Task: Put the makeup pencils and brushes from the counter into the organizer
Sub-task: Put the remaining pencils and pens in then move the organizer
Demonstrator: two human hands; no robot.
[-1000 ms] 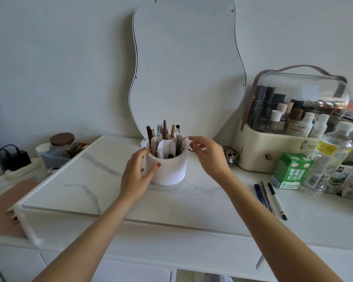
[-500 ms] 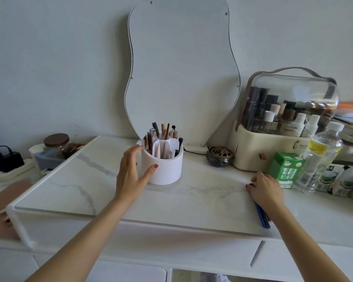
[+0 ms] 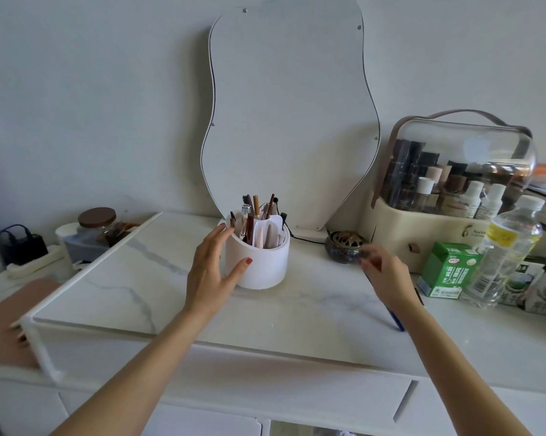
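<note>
The white round organizer point(image 3: 265, 265) stands at the middle of the marble counter point(image 3: 139, 278), holding several pencils and brushes point(image 3: 256, 212) upright in its compartments. My left hand point(image 3: 210, 272) cups its left side, thumb across the front and fingers at the rim. Right of it, my right hand point(image 3: 386, 278) is blurred and raised just off the counter. Its fingers are closed on a blue makeup pencil point(image 3: 397, 320) whose tail sticks out below my wrist. A dark pencil end point(image 3: 419, 295) shows beside the wrist; whether it is held I cannot tell.
A wavy mirror point(image 3: 287, 121) leans on the wall behind the organizer. A brass burner point(image 3: 345, 245), a clear-lidded cosmetics case point(image 3: 454, 196), a green carton point(image 3: 447, 273) and a water bottle point(image 3: 507, 253) crowd the right. A lidded jar point(image 3: 96, 226) and a charger point(image 3: 20, 247) sit left.
My right hand left the organizer, went down onto the pencils at the right, and now lifts leftward with a blue pencil. My left hand stayed on the organizer.
</note>
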